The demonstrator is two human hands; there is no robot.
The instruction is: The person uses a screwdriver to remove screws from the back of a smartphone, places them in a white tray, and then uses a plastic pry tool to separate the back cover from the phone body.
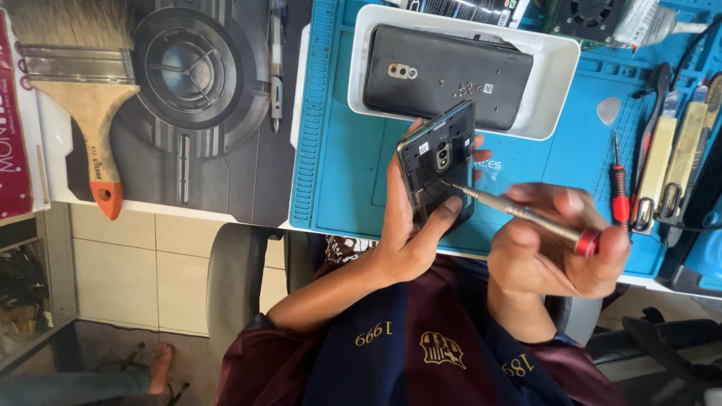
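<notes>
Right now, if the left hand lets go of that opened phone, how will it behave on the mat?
The opened phone looks thin and flat, so probably light and unlikely to roll. Its exposed insides seem fragile. The blue mat looks rubbery, so sliding seems unlikely.

A bare strip of the blue work mat (342,162) is left open to the left of the opened phone (438,162), between the mat's ribbed edge and the white tray (553,60). The far side is blocked by that tray, in which a black phone back cover (444,75) is laid. To the right, passage is narrowed by the screwdriver (519,213) held across the mat and by a red-handled screwdriver (619,192) and tweezers (662,169) lying beyond. Some open mat is found between tray and tools, where only a small pick (608,110) lies.
</notes>
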